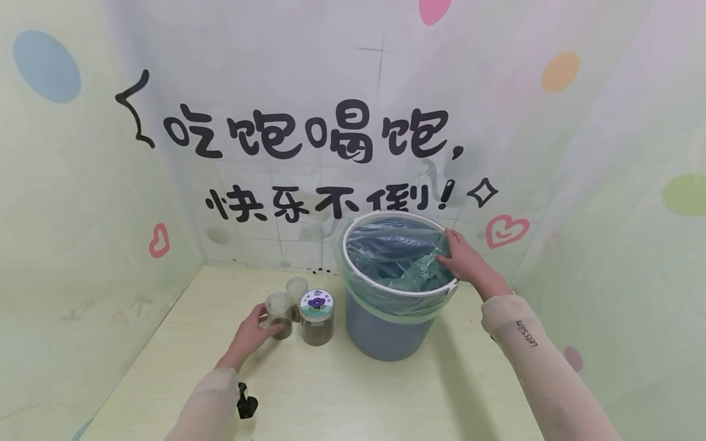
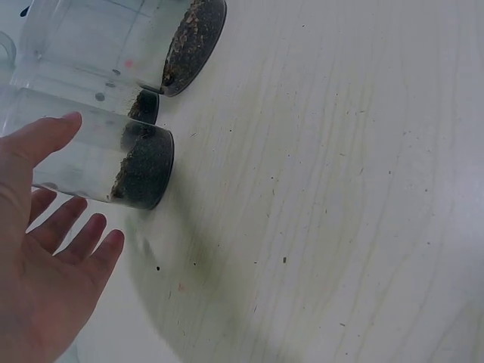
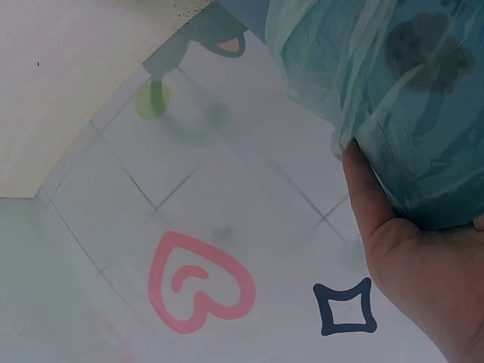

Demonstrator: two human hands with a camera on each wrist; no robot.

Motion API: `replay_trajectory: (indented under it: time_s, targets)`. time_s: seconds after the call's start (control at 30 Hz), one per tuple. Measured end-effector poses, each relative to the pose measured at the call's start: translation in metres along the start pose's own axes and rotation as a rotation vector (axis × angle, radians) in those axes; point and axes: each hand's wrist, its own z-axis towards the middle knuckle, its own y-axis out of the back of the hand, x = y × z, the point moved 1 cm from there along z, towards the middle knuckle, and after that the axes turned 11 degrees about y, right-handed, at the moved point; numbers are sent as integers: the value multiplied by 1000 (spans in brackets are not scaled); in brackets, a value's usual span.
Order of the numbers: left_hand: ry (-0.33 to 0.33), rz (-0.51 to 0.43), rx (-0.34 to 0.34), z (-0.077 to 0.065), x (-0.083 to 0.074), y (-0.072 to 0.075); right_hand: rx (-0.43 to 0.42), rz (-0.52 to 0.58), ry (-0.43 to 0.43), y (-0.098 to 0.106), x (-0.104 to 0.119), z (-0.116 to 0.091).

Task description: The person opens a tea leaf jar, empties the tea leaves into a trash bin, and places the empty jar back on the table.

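A blue trash can with a white rim and a translucent green bag lining it stands on the table. My right hand grips its right rim, thumb inside over the bag and fingers outside. Left of the can are two slim clear jars, a front jar and a rear jar, plus a wider jar with a purple-flower lid. Dark crumbly material lies in their bottoms. My left hand is spread around the front slim jar, thumb over one side, fingers loosely bent and apart on the other.
The pale wood-look table has tiny dark specks on it. Printed fabric walls with black lettering, hearts and coloured dots rise behind and on both sides. The trash can stands close to the back wall.
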Motion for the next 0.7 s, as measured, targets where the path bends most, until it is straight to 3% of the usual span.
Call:
replay_trajectory:
  time_s: [0.2,0.47,0.7]
  targets:
    - [27,-49,4,1,0,-3,-7,-6,9,2,3,-1]
    - [-11,-57,-33,1,-2,-6,-7,-2,1,2,3,-1]
    - [36,-65,0,1,-1,-9,-17,-16,16,1,1,0]
